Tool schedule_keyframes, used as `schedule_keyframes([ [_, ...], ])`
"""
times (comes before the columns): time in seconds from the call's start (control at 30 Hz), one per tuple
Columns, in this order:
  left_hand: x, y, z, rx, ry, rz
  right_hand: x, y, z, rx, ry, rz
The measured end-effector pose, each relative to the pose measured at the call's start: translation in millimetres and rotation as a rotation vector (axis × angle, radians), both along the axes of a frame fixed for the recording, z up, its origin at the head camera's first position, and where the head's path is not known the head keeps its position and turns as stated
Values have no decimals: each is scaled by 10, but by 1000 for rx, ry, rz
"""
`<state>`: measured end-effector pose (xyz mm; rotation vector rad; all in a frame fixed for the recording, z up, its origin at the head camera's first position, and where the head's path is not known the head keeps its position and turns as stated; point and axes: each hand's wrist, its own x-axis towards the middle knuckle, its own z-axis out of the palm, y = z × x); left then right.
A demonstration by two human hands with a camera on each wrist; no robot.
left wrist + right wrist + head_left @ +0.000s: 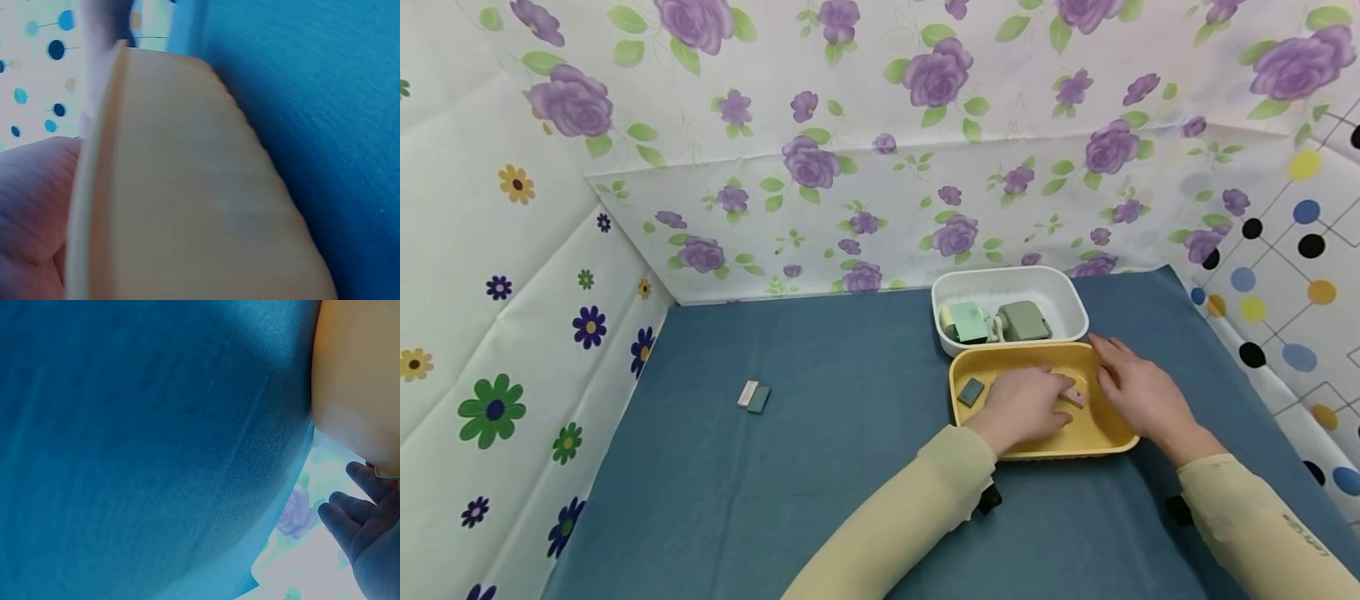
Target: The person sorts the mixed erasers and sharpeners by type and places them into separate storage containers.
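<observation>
My left hand (1028, 404) reaches down into a yellow tray (1037, 452), its index finger beside a small pale pink block (1073, 396). Index finger and thumb stand apart there; the other fingers are hidden. A small dark grey block (971, 392) lies on the tray floor, left of that hand. At the tray's right side my right hand (1146, 400) touches the rim, thumb toward the inside. In the right wrist view, the fingers (350, 509) extend fairly straight near the tray's corner. The tray's outer wall (187, 175) fills much of the left wrist view.
Behind the yellow tray stands a white tray (1060, 304) holding a mint green box (968, 322) and a grey-green box (1024, 321). On the blue cloth (835, 467) at left lie a whitish block (748, 393) and a teal block (759, 398), side by side. Patterned sheets surround the table.
</observation>
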<state>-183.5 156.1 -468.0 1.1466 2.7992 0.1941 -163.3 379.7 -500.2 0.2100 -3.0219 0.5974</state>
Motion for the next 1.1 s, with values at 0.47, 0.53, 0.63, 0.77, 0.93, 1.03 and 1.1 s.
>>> schedule_keyframes([
  [0.47, 68, -330, 31, 220, -34, -32, 1, -7, 3, 12, -4, -8],
  [0.53, 73, -369, 39, 243, -40, -36, -6, -9, 2, 13, -8, -9],
  [0.63, 76, -429, 53, 267, -48, -32, -16, -15, 2, 12, -16, -11],
  [0.77, 65, -513, 68, 285, -49, -34, -22, -17, 1, 13, -21, -14],
  [0.93, 62, -652, 92, 302, -40, -52, -23, -20, 7, 9, -28, -19],
  [1.03, 83, -762, 127, 318, -37, -52, -19, -14, 9, 5, -39, -21],
  [1.1, 102, -843, 150, 333, -35, -49, -13, -7, 9, 6, -44, -19],
])
